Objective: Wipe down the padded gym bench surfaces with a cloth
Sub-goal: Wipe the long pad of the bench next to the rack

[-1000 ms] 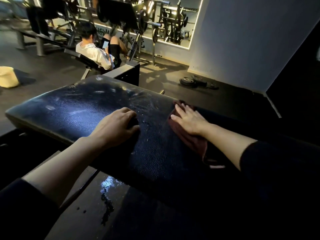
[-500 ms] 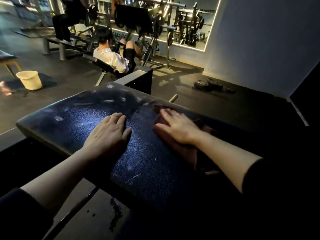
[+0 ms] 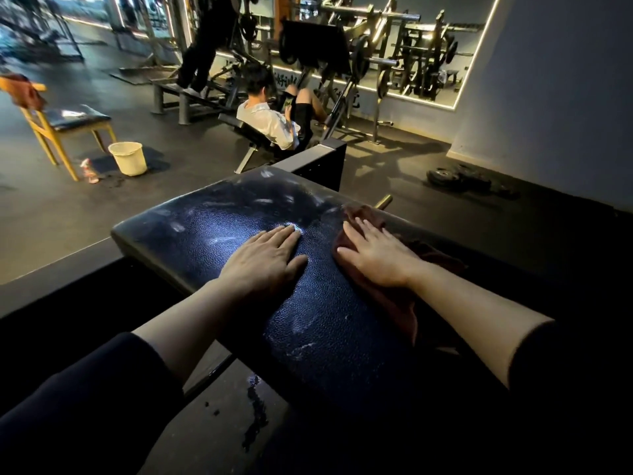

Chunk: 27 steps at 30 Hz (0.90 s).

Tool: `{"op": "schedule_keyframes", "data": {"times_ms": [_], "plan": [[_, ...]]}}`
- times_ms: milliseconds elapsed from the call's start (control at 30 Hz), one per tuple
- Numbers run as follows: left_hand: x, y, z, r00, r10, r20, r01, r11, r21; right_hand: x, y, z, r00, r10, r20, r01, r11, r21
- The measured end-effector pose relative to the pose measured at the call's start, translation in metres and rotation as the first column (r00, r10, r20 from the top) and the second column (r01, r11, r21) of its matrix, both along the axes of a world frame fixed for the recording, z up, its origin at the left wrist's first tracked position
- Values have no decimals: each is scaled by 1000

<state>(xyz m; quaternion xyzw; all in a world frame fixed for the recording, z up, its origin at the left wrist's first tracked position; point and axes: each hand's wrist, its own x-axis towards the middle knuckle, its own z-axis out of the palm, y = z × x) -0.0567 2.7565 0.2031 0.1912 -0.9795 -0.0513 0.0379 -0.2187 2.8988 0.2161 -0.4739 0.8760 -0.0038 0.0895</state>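
The padded gym bench (image 3: 205,231) is a dark, textured pad with damp streaks, stretching from centre left toward the lower right. My left hand (image 3: 263,260) lies flat on the middle of the pad, fingers straight and together. My right hand (image 3: 373,253) presses flat on a dark reddish cloth (image 3: 394,296) at the pad's right side. The cloth spreads out under the palm and trails back along my forearm.
A person (image 3: 270,118) sits on a machine behind the bench. A pale bucket (image 3: 128,158) and a spray bottle (image 3: 88,170) stand on the floor beside a yellow chair (image 3: 51,128). Weight plates (image 3: 452,180) lie near the right wall. A wet patch (image 3: 255,409) marks the floor below.
My right hand slid the cloth left toward the pad's middle, then back to the right side. My left hand flattened and stayed on the pad. The view lifted, showing the chair and bucket.
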Motion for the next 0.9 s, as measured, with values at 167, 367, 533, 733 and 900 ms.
{"op": "schedule_keyframes", "data": {"times_ms": [167, 367, 533, 733, 900], "plan": [[1, 3, 3, 999, 18, 32, -19, 1000, 13, -13, 23, 2, 999, -41, 15, 41, 999, 1], [-2, 59, 13, 995, -77, -57, 80, 996, 50, -21, -5, 3, 991, -130, -6, 130, 991, -8], [-12, 90, 3, 996, -85, 5, 85, 996, 8, -2, 46, 1, 1000, -3, 15, 4, 999, -51], [-12, 93, 0, 994, -89, 60, 90, 996, -15, -32, 97, 9, 979, -204, 23, 203, 979, 33], [-9, 96, 3, 985, -136, 104, 139, 990, -26, 11, 105, 12, 996, -90, 25, 90, 996, 8]]}}
